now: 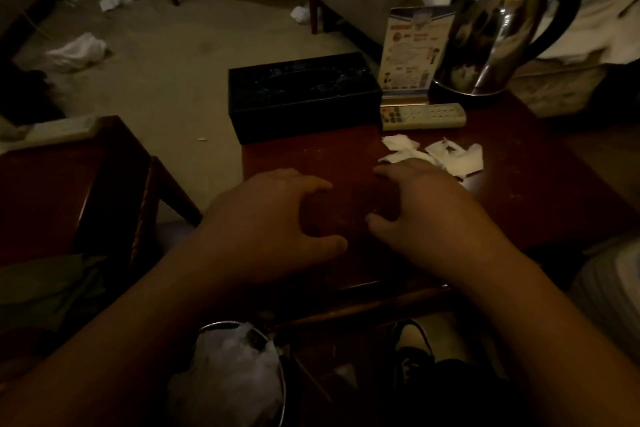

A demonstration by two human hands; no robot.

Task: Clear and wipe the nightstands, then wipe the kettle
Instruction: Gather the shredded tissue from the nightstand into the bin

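Trouble from here would most likely come from a careless sweep: the crumpled tissues (446, 156) lie just beyond the right hand (426, 198), near the right middle of the tabletop (540, 177), and a wide swipe could carry them off the edge onto the carpet, where other wads already lie. A reach toward the far edge could also knock the card stand (412, 55), which looks light and stands upright close against the kettle (502, 35).

Both hands hover low over the near half of the tabletop, fingers curled like claws and apart, holding nothing; the left hand (277, 218) sits closer to the near left corner. Whether the fingertips touch the wood I cannot tell in the dim light.

The kettle stands at the far right corner, smooth mirrored steel with a curved black handle and dark base. Just in front of it lies a flat pale remote (422, 116). A long black box (304, 97), glossy and rectangular, fills the far left corner. The tabletop is dark reddish wood, speckled with crumbs. Below the near edge, a round metal-rimmed bin (242, 371) holds soft white waste.
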